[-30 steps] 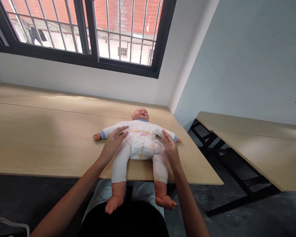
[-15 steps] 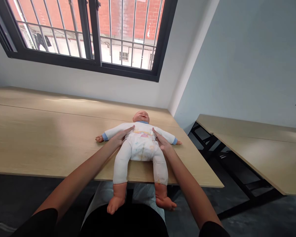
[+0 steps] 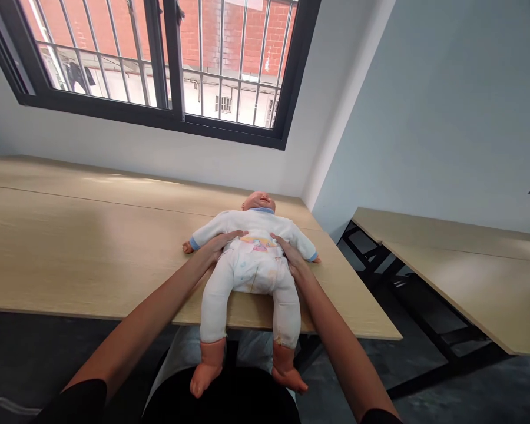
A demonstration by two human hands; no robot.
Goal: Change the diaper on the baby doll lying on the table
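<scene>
A baby doll [image 3: 254,268] in a white outfit with blue collar and cuffs lies on its back on the light wooden table [image 3: 92,253]. Its head points toward the wall, and its lower legs hang over the near edge. My left hand [image 3: 225,242] grips the doll's waist on the left side, thumb over the belly. On the right side of the waist, my right hand [image 3: 288,252] holds it the same way. The fingers under and behind the doll's sides are hidden.
A second wooden table [image 3: 459,259] with dark metal legs stands to the right, across a gap. Behind the first table is a wall with a barred, dark-framed window [image 3: 172,115]. My lap is below the near edge.
The doll's torso and head have shifted slightly right and its head tips further back. Its feet hang a little lower, and its left-side arm is nearer the body. Both hands still hold the waist.
</scene>
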